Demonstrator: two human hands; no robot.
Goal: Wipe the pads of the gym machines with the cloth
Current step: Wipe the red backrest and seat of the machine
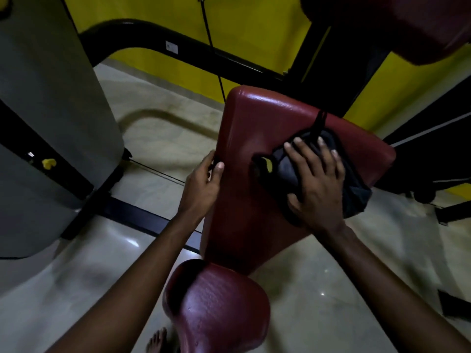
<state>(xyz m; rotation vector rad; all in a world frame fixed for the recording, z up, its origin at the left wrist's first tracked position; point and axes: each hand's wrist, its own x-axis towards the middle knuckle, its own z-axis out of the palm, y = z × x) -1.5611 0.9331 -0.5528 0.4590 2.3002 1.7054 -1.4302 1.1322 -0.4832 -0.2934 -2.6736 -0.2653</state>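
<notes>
1. Closest to the camera is a round red pad, with a bare foot on the floor just beside it.
2. Past it sits a big red pad, tilted (its top edge is shiny).
3. Left hand grips the big red pad's left edge, thumb in front and fingers curled round the side.
4. Right hand lies flat with fingers spread, pressing a dark cloth onto the right part of the big red pad.
5. Off to the left stands a gray cover, and a yellow wall is behind.

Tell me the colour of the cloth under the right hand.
Black cloth with a yellow patch; head view.
</notes>
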